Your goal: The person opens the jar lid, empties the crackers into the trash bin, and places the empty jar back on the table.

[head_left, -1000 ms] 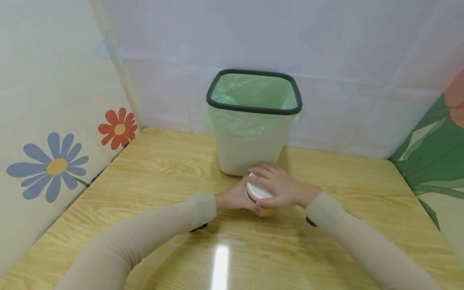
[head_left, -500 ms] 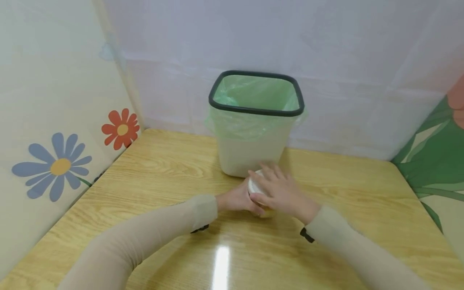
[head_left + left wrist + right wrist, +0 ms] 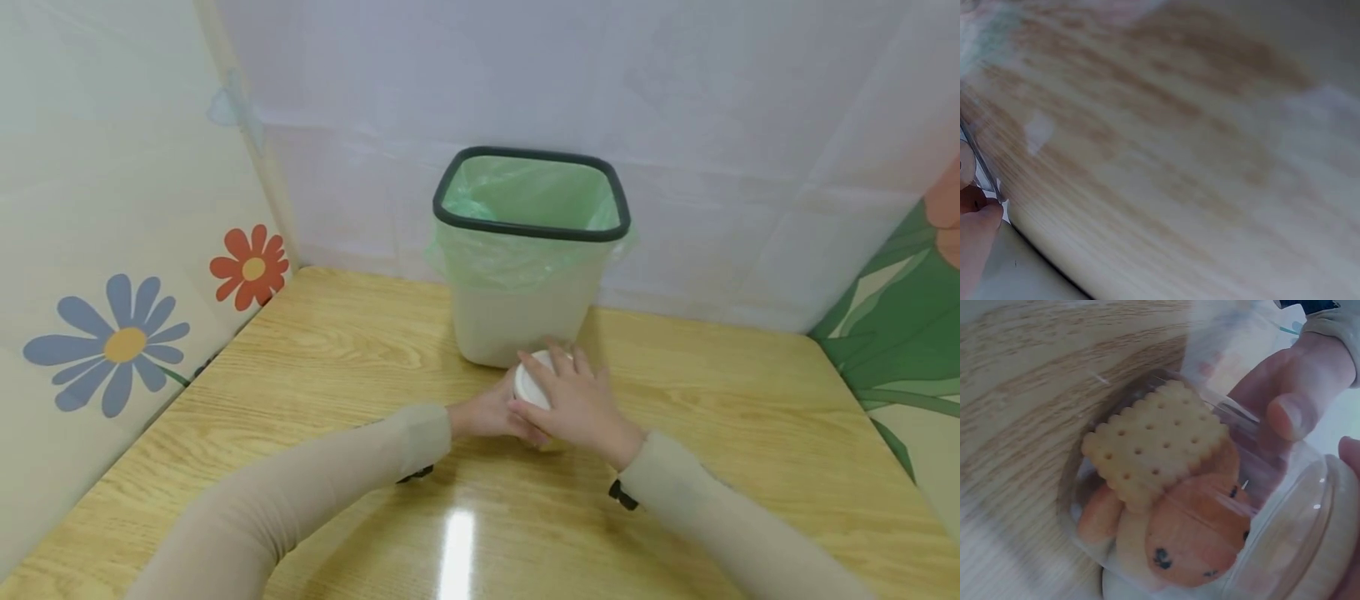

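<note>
A clear plastic jar (image 3: 1272, 487) with a white lid (image 3: 530, 385) is between both hands in front of the bin. Through its wall, the right wrist view shows a square scalloped biscuit (image 3: 1154, 440) and a round orange-brown biscuit (image 3: 1197, 531) with dark marks. My left hand (image 3: 489, 412) grips the jar's side from the left. Over the lid, my right hand (image 3: 577, 404) spreads its fingers, thumb at the near edge, and holds it. The hands hide most of the jar in the head view. Only a sliver of jar and hand shows at the left wrist view's edge.
A pale waste bin (image 3: 517, 317) with a black rim (image 3: 532, 232) and a green liner (image 3: 540, 187) stands just behind the hands. It is near the white back curtain (image 3: 735, 108). Wood-grain table (image 3: 360, 333) surrounds them, with flower-printed cloth (image 3: 90, 208) at the left and right.
My right hand has turned on the lid, its wrist swinging down and left, and its fingers have spread, baring the lid's left part. My left hand stays on the jar.
</note>
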Available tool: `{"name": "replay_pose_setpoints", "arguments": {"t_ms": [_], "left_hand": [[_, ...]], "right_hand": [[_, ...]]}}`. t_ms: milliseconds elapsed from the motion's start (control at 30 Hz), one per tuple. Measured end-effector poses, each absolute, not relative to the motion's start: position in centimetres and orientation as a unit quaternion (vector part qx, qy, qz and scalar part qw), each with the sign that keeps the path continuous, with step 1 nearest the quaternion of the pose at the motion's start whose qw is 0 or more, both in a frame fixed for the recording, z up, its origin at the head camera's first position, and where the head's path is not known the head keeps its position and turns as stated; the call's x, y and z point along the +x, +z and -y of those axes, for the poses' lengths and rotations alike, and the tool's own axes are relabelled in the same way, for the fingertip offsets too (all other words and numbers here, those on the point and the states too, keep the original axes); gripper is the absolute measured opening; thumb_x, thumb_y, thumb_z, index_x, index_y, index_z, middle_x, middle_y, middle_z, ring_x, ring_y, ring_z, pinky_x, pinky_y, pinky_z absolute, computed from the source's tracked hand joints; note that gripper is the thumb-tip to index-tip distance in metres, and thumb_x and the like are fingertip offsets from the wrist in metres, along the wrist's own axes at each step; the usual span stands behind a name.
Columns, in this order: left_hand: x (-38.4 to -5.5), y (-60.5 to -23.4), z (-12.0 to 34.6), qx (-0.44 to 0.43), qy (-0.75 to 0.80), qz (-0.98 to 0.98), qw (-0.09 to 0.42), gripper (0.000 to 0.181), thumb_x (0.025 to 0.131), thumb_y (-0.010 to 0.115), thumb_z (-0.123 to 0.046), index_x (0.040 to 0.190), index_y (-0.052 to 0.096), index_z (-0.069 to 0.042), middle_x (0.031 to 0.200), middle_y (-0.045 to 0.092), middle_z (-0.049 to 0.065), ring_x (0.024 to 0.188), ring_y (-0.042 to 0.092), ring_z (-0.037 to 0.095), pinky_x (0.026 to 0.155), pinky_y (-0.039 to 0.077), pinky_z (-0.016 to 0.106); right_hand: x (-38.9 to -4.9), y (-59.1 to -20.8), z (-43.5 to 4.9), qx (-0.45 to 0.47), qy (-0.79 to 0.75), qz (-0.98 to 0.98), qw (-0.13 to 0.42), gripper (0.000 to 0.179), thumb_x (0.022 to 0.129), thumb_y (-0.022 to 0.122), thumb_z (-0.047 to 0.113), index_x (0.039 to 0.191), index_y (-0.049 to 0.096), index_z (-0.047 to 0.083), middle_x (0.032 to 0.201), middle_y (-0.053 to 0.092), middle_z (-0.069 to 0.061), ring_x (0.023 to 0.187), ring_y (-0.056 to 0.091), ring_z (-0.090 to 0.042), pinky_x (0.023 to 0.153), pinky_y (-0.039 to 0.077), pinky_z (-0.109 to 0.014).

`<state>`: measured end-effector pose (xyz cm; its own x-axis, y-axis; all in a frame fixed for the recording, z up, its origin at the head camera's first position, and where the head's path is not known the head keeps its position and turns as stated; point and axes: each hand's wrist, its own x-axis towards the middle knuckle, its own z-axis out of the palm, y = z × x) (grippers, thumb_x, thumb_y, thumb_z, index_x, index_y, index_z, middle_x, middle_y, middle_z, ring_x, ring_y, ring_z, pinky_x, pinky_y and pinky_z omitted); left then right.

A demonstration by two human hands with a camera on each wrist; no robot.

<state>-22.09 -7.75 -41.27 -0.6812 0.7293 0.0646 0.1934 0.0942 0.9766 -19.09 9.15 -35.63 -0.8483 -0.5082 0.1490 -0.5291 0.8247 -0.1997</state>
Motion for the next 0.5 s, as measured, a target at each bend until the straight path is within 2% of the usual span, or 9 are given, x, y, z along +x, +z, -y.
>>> {"name": "replay_pose_setpoints", "arguments": {"t_ms": [233,500], "left_hand": [[-22.12,-41.17,7.76,0.331,0.581,-0.710,0.220,0.111,0.079,0.078,-0.001,0.154,-0.003,-0.017,0.151,0.025,0.013,0.129,0.040,0.024,0.091,0.051,0.034],[-22.07,-41.39,7.76,0.316,0.589,-0.708,0.229,0.111,0.079,0.078,0.001,0.154,-0.002,-0.017,0.149,0.027,0.013,0.124,0.043,0.024,0.084,0.055,0.038]], "right_hand": [[-19.29,-35.99,-9.14,0.277,0.122,0.950,0.071,0.073,0.089,0.054,0.063,0.147,0.045,0.019,0.151,0.034,-0.023,0.130,0.032,-0.056,0.091,0.026,-0.080],[-19.42,-36.34,-9.30,0.285,0.123,0.947,0.077,0.072,0.089,0.054,0.062,0.146,0.046,0.019,0.149,0.037,-0.023,0.129,0.035,-0.053,0.090,0.028,-0.080]]}}
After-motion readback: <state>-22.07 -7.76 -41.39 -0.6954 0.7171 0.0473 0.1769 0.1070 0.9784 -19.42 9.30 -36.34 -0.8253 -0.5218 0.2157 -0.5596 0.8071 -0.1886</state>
